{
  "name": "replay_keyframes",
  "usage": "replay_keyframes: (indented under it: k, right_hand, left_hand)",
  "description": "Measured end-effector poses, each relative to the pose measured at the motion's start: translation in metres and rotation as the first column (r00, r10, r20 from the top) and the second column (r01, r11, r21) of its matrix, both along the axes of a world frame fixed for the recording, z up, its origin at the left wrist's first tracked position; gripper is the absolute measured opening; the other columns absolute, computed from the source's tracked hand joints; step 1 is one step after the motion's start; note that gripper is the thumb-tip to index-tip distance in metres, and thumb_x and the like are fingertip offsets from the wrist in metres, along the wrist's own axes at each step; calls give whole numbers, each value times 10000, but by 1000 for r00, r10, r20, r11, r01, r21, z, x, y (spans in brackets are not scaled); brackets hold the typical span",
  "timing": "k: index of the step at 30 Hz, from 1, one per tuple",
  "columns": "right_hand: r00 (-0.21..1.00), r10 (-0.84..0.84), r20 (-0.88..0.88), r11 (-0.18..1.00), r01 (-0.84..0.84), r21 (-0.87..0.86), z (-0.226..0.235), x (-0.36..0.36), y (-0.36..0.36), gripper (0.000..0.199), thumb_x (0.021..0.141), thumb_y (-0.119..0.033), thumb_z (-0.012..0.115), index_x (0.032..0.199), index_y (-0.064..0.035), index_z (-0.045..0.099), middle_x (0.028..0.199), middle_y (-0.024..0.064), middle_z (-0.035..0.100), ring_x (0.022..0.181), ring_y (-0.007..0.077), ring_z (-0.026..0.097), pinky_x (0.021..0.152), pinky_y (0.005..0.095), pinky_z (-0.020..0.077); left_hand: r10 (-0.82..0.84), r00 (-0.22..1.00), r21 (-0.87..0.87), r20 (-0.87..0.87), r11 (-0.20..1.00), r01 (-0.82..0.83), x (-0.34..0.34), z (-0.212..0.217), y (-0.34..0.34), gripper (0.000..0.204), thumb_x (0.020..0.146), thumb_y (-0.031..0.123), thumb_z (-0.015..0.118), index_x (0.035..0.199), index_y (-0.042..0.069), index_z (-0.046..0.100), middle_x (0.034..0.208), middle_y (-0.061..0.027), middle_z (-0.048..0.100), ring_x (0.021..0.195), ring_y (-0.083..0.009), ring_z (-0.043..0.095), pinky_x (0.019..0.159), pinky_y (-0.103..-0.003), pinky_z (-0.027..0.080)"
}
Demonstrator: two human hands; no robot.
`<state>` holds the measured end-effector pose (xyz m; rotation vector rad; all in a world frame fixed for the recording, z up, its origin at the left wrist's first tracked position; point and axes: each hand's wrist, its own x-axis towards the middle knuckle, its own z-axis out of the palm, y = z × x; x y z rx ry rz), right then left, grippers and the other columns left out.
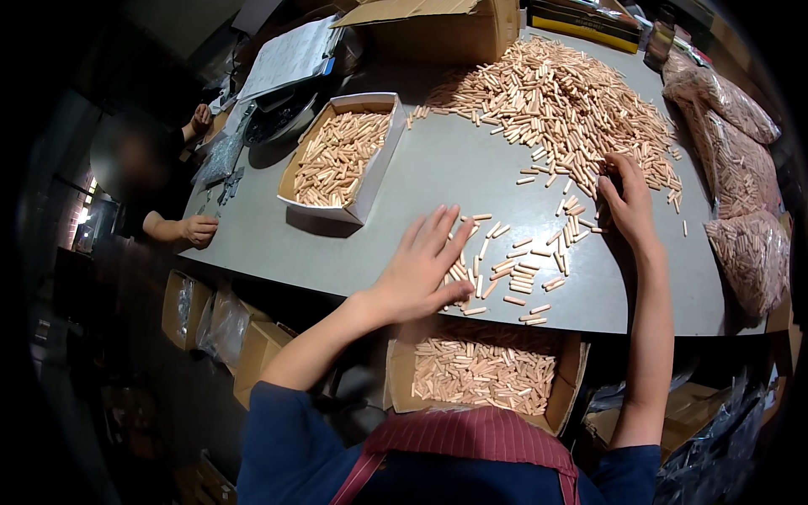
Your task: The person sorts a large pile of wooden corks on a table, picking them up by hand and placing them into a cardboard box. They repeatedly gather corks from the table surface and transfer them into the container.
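Observation:
My left hand (421, 268) is open, fingers stretched and spread. It lies over the left side of some loose wooden dowels (522, 273) scattered near the table's front edge, and hides a few of them. Farther right, my right hand (629, 202) reaches the near edge of a large heap of dowels (560, 101), its fingers curved and its thumb apart from them. Nothing shows held in it. Below the table edge, against my apron, a cardboard box (572, 383) holds many more dowels (480, 370).
A white carton (376, 174) of dowels stands on the grey table (324, 263). Clear bags of dowels (741, 168) line the right edge. A large cardboard box (433, 34) and a clipboard (289, 57) are behind. At left, a co-worker's hand (200, 231) rests by the table edge.

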<state>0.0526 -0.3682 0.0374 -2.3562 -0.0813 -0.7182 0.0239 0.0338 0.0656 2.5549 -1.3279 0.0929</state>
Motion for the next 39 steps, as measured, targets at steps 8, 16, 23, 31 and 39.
replay_keyframes:
  k: [8, 16, 23, 31, 39]
  right_hand:
    - [1000, 12, -25, 1000, -12, 20, 4, 0, -1, 336, 948, -104, 647, 1269, -13, 610, 1221, 153, 644, 1108, 293, 666, 978, 373, 516]
    - [999, 0, -43, 1000, 0, 9, 5, -1, -2, 329, 957, -117, 645, 1268, -16, 612, 1232, 156, 648, 1116, 292, 668, 976, 375, 518]
    - [1000, 14, -26, 999, -12, 47, 3, 0, -3, 337, 957, -126, 650, 1273, -17, 607, 1224, 157, 651, 1103, 297, 680, 964, 374, 524]
    - [998, 40, -42, 999, -41, -14, -2, 3, -9, 315, 971, -125, 644, 1265, -17, 612, 1267, 127, 623, 1169, 267, 633, 1020, 350, 486]
    - [998, 50, -24, 997, -52, -57, 0, 1, -7, 253, 914, -107, 663, 1147, -10, 677, 1272, 143, 628, 1215, 325, 600, 1057, 391, 460]
  left_hand:
    - [-17, 959, -245, -284, 968, -56, 17, -2, 5, 645, 1090, 339, 417, 1578, -64, 295, 1587, -307, 368, 1497, -468, 314, 1248, -506, 213]
    - [-138, 961, -253, -240, 964, 75, -4, -4, -13, 640, 1054, 229, 466, 1592, -60, 275, 1637, -270, 323, 1517, -438, 304, 1262, -506, 190]
    - [-272, 875, -379, -399, 918, 113, -14, -2, -26, 607, 1097, 303, 425, 1572, -60, 319, 1620, -259, 353, 1506, -409, 335, 1253, -492, 226]
    - [-226, 600, -581, -767, 641, -501, -3, 1, -2, 455, 1091, 194, 435, 1478, -38, 492, 1508, -128, 539, 1366, -239, 523, 1181, -386, 373]
    - [171, 964, -444, -201, 862, -246, -9, -3, 13, 276, 849, 25, 677, 1101, 91, 769, 1090, -84, 670, 1022, -250, 609, 918, -363, 497]
